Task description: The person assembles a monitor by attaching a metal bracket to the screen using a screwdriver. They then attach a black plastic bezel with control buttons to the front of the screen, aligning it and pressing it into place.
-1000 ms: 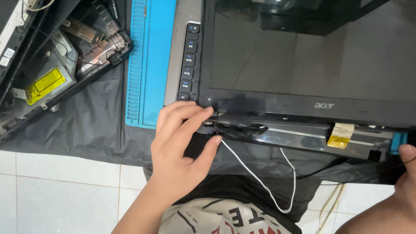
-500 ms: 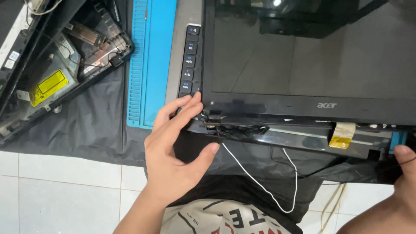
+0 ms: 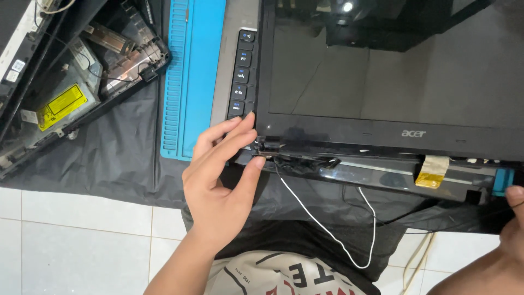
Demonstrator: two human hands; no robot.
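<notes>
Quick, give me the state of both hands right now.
Left hand: open, fingertips and thumb at the laptop screen hinge corner.
Right hand: mostly out of frame, cannot be told.

Home repair spot, tiled floor (image 3: 82,240), blue repair mat (image 3: 191,71)

From my seat, my right hand (image 3: 510,218) is mostly cut off by the right edge; only a thumb tip and part of the wrist show, so I cannot tell its grip. The laptop screen (image 3: 393,71) runs off the top and right edges. My left hand (image 3: 221,180) covers the near left corner of the laptop, hiding the hinge (image 3: 268,146) partly. The keyboard keys (image 3: 242,74) show only one column; the screen hides the others. The second opened laptop (image 3: 65,82) is cropped at the left and top. Its yellow label (image 3: 61,106) is too small to tell.
</notes>
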